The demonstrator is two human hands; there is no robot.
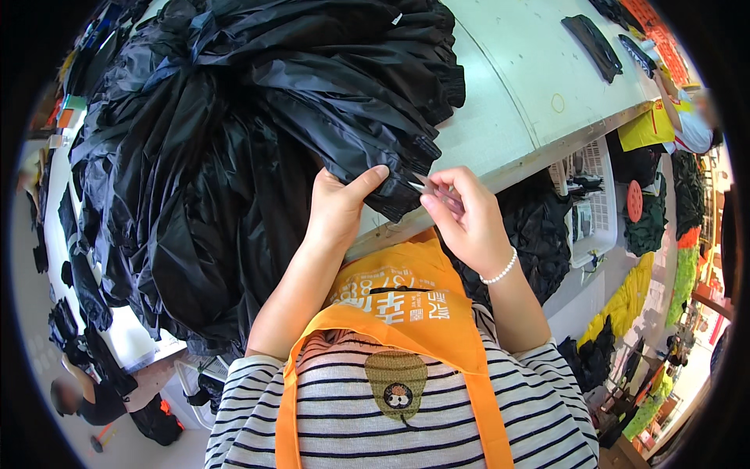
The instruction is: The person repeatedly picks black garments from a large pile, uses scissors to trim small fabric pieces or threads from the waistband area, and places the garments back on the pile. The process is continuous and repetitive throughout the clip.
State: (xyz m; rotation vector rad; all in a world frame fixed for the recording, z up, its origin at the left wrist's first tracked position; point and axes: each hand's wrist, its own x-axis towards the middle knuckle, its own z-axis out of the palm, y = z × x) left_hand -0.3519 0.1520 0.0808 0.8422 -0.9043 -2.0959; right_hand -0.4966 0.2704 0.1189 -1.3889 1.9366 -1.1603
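Observation:
A large heap of shiny black garments (195, 141) spreads over the left and middle of the table. Near the table's front edge, my left hand (337, 202) grips the gathered end of one black garment (383, 191), thumb on top and the other fingers hidden beneath the cloth. Closed around small pointed thread snips (424, 187), my right hand (473, 223) is just to the right of that fabric. The light metal tips lie close to its elastic edge; whether they touch it, I cannot tell. A beaded bracelet circles my right wrist.
The white table (500, 102) runs toward the upper right, with a folded black garment (594, 48) on it. Below its edge stand a white plastic basket (600, 203) and dark cloth (535, 234). One person (691, 125) is at the far right, another (78, 395) at the lower left.

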